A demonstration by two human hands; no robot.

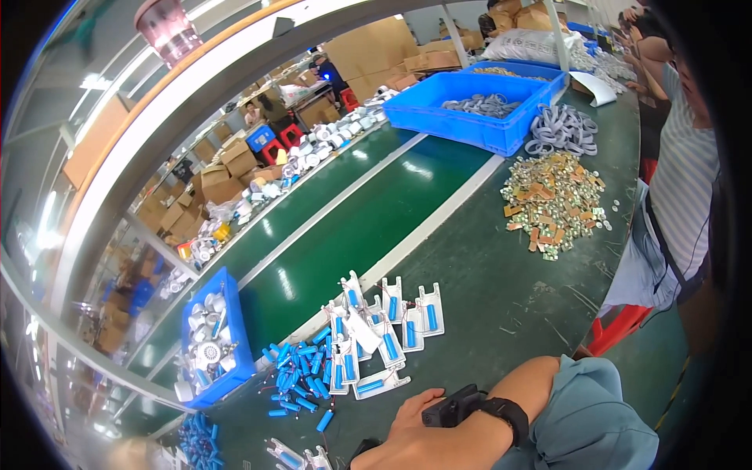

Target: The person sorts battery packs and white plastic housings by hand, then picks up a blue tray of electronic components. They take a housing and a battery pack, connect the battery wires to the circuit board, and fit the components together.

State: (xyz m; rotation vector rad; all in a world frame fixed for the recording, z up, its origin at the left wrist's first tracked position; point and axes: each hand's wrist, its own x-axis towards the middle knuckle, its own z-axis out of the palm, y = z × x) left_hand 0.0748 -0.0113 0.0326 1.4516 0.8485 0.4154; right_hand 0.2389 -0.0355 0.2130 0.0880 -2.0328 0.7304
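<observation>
My right forearm comes in from the lower right, with a black strap and a small black box on the wrist. Beside the box, my right hand (413,413) is low over the dark green worktop, its fingers partly hidden. Skin and a dark object overlap at the bottom edge; my left hand cannot be told apart there. Nearest are several white plastic housings (389,345), fitted with blue cylindrical cells and thin wires. Left of them is a heap of loose blue cells (301,368) with red wires. More white housings (290,456) lie at the lower edge.
A green conveyor (337,235) runs beyond the worktop. A blue bin (241,333) of white parts stands left; a blue crate (450,129) of grey loops stands far right. Nearer are grey loops (562,131) and heaped small circuit boards (552,200). A seated person (681,180) is at right.
</observation>
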